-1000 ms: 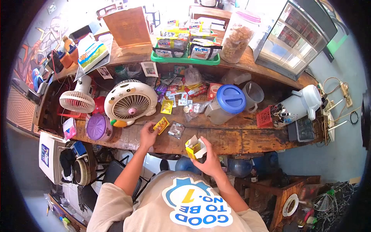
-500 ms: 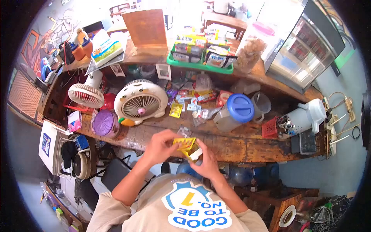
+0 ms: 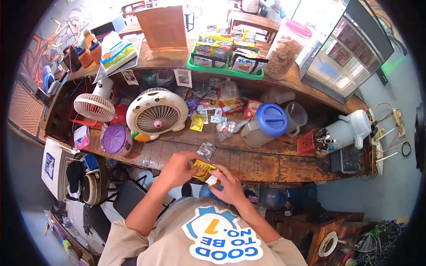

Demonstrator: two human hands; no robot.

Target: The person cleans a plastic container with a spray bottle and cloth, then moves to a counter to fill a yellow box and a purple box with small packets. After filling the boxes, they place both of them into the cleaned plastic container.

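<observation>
Near the front edge of the wooden counter, my left hand pinches one end of a yellow packet. My right hand holds the packet's other end, with a small white piece by its fingers. Just beyond the packet lies a dark clear-wrapped sachet. Another yellow sachet rests farther back on the counter, beside small blue-and-white sachets. What is inside the held packet cannot be made out.
A round white fan and a purple-lidded tub stand at the left. At the right are a blue-lidded pitcher, a red basket and a large thermos. A green tray of packs sits on the upper shelf.
The yellow packet has moved slightly left and down with both hands and now lies flatter. The view has shifted a little, and the dark sachet shows more fully.
</observation>
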